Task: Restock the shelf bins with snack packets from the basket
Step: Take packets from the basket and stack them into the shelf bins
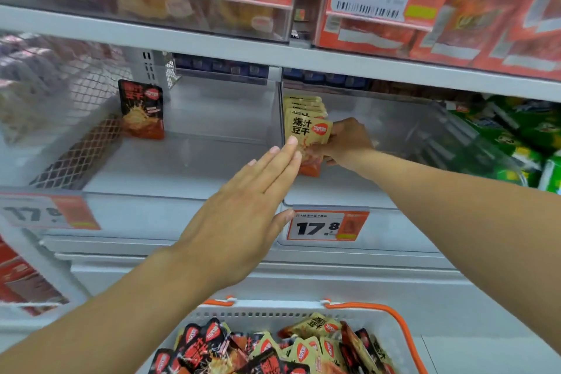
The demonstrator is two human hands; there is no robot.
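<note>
A row of yellow snack packets (306, 127) stands upright against the left wall of the right clear shelf bin (349, 188). My right hand (346, 143) reaches into that bin and grips the front yellow packet from its right side. My left hand (243, 209) is stretched flat with straight fingers, and its fingertips touch the front of that packet. In the left clear bin (170, 167) a single black snack packet (141, 109) stands at the back left. Below, the white basket (376, 316) with orange handles holds several black and yellow packets (258, 349).
Price tags hang on the bin fronts, one reading 17.8 (326, 225). The shelf above carries bins of red and orange goods. Green packets (522, 143) fill the bin at the far right. A wire mesh divider (82, 143) borders the left bin.
</note>
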